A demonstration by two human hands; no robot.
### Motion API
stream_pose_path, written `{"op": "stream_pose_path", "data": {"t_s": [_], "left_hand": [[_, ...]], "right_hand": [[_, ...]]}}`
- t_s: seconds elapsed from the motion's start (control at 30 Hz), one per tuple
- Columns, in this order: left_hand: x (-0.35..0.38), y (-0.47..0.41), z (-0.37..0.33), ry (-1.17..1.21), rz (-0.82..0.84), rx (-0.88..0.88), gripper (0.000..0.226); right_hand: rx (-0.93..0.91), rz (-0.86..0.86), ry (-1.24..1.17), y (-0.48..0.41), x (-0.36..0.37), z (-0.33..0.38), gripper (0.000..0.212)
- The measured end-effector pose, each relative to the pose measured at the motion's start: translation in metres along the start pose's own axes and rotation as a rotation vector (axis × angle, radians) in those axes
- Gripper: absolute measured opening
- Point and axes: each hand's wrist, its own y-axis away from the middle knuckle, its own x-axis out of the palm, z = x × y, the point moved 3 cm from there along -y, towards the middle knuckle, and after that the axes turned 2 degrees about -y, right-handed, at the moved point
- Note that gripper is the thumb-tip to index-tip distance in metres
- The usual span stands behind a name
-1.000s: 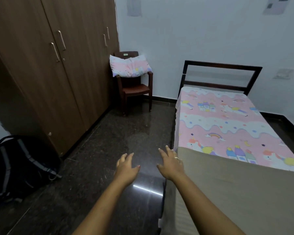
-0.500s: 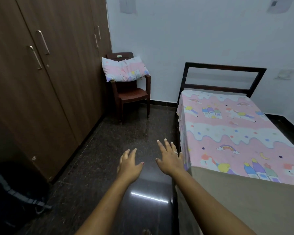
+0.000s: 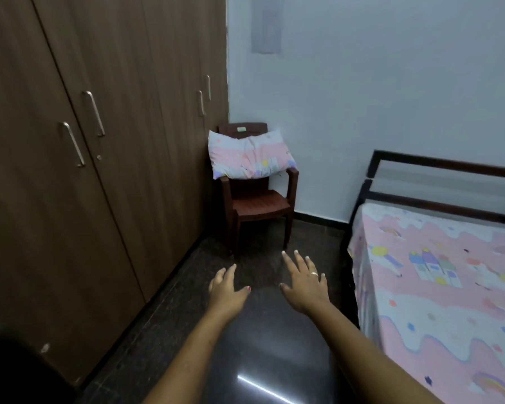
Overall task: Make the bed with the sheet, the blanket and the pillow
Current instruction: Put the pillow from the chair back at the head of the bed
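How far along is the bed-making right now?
Done: the patterned sheet lies spread over the bed. In hand: nothing; the left hand and right hand are open and empty, stretched toward the chair. Left: the pillow lies across the chair's arms, not on the bed; no blanket is in view.

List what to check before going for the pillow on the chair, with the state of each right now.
1. Hands free: left hand and right hand are both open, holding nothing. Ok.
2. Pillow reachable: the pink patterned pillow rests across the arms of the brown plastic chair, with nothing on it. Ok.
3. Path: no object shows on the dark polished floor between hands and chair. Ok.
4. Sheet laid: the pink cartoon-print sheet lies spread flat and hangs down the near side. Ok.
5. Pillow's landing spot: the sheet by the dark metal headboard is bare where visible. Ok.
6. Blanket: not in view. Cannot tell.
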Motion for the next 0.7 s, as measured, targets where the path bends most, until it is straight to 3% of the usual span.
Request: {"op": "stream_pose_path", "data": {"t_s": [0.23, 0.5, 0.7], "left_hand": [[-0.020, -0.167, 0.002, 0.070, -0.004, -0.063, 0.063], [-0.054, -0.387, -0.016, 0.041, 0.032, -0.122, 0.059], [-0.029, -0.521, -0.057, 0.060, 0.095, -0.080, 0.058]], "right_hand": [[0.005, 0.038, -0.068, -0.169, 0.020, 0.018, 0.076], [0.159, 0.134, -0.278, -0.376, 0.019, 0.018, 0.077], [0.251, 0.168, -0.374, -0.500, 0.013, -0.010, 0.080]]}}
